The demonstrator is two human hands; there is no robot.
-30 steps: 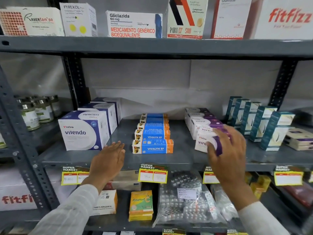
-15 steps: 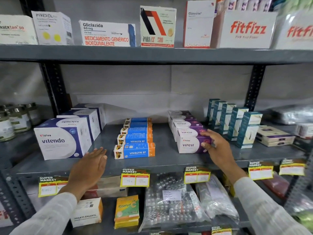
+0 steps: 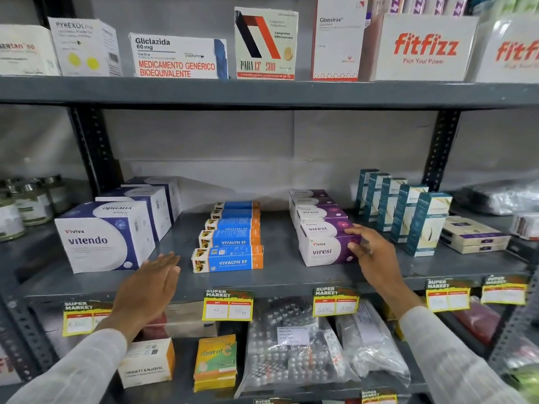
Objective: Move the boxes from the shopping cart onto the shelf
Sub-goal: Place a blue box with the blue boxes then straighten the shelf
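Note:
A white and purple Virest box [image 3: 320, 252] stands at the front of a row of like boxes [image 3: 318, 214] on the grey middle shelf [image 3: 285, 277]. My right hand [image 3: 372, 252] grips that box's right end, fingers on its top edge and thumb on its front. My left hand [image 3: 148, 284] hovers flat and open over the shelf's front edge, just right of the big Vitendo box [image 3: 102, 237], holding nothing. The shopping cart is out of view.
A row of blue and orange Vivalyn EF boxes [image 3: 229, 259] lies mid-shelf, and teal upright boxes [image 3: 427, 223] stand to the right. Jars [image 3: 32, 204] sit far left. The upper shelf [image 3: 262, 91] carries medicine boxes; the lower one holds blister-pack bags [image 3: 291, 345]. Price tags [image 3: 227, 306] hang along the edge.
My right hand has set the Virest box down at the front of its row and stays on its right end. The left hand has barely moved. The camera has shifted right.

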